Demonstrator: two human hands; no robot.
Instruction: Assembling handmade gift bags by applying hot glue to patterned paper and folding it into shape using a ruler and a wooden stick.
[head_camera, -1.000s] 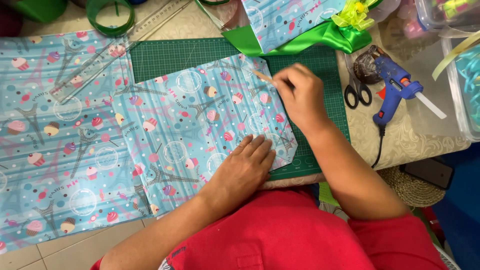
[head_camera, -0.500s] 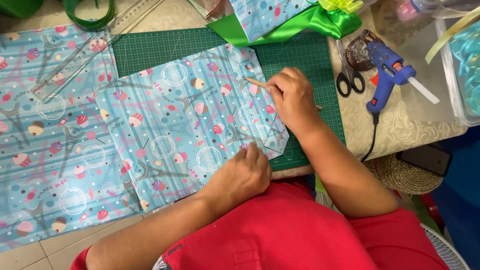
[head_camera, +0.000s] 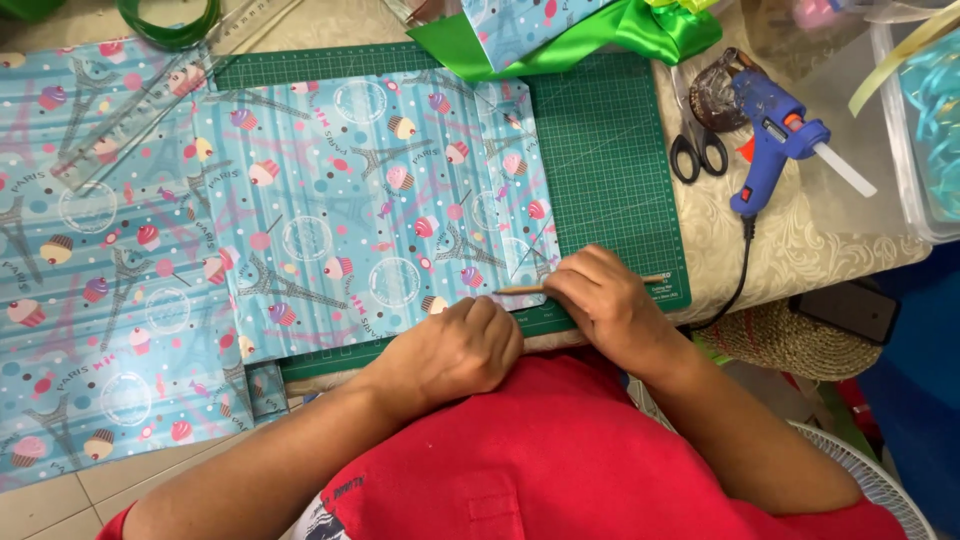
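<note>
Right hand (head_camera: 605, 300) in a closed grip around a pencil (head_camera: 520, 290), which lies nearly level with its tip pointing left onto the near right corner of the patterned paper piece (head_camera: 370, 200). Left hand (head_camera: 465, 345), fingers curled shut and holding nothing, presses down on the near edge of the same piece, just beside the pencil tip. The two hands sit close together at that corner.

The paper piece lies flat on the green cutting mat (head_camera: 610, 150). It is already cut to shape, and crease lines and a folded flap show along its right side, so cutting and some scoring appear done. It is still flat and unglued, so, as a judgement, the work seems about midway, with marking at the near edge in hand.

A larger sheet of the same paper (head_camera: 90, 330) spreads to the left under a clear ruler (head_camera: 140, 110). On the surface (head_camera: 800, 250) to the right, well apart from the hands, lie scissors (head_camera: 697, 150) and a blue glue gun (head_camera: 775, 135); a green ribbon (head_camera: 600, 35) rests at the mat's far edge.
</note>
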